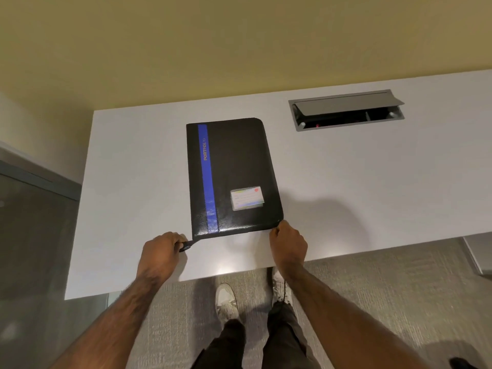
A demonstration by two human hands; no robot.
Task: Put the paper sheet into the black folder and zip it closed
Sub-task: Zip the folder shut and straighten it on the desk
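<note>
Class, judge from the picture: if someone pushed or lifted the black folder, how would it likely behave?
The folder lies flat and holds its rectangular shape, so it is probably fairly stiff. Its glossy cover suggests it could slide easily on the smooth table. Lying flat, it seems unlikely to tip or roll.

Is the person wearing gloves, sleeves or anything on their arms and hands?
No. The left hand and right hand are bare, with no gloves, rings or watch showing. Both forearms are uncovered too, with no sleeves in view.

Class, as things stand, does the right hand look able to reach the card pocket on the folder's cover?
Probably yes: the right hand sits at the folder's near corner, and the card pocket lies just beyond it, uncovered.
</note>
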